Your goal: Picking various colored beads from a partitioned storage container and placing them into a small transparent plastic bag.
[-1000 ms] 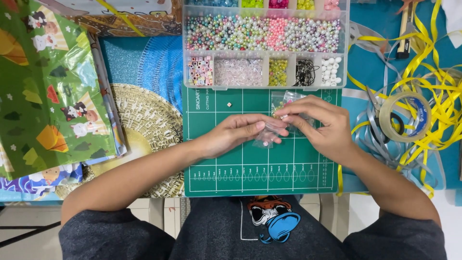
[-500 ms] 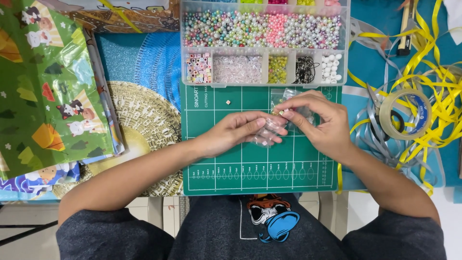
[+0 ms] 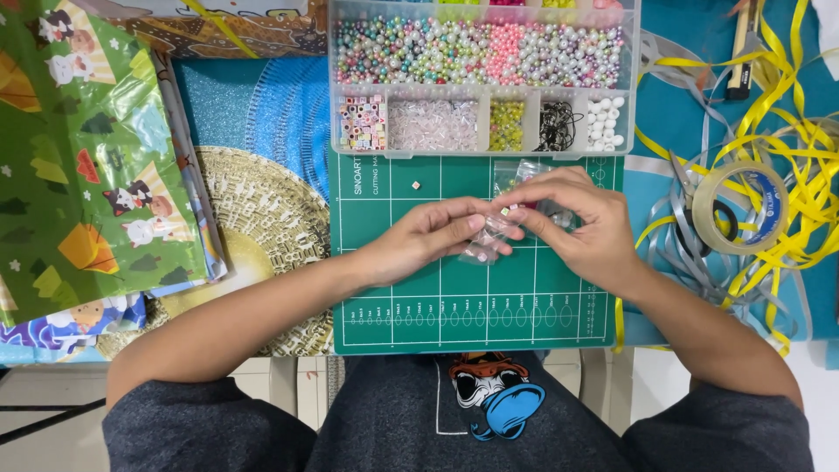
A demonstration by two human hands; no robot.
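— Where does the view look from?

— From the person's head, facing almost straight down onto the counter.

— How near is it?

— Near enough that the green cutting mat fills the middle, with both forearms entering from the bottom edge and the person's own lap below it.

— What bounds the frame?

— The bead box at the top, patterned paper at left, yellow ribbon at right. It is the only view.

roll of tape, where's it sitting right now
In the head view the roll of tape lies on the right side of the table, among the yellow ribbon, right of the green cutting mat and the right hand.
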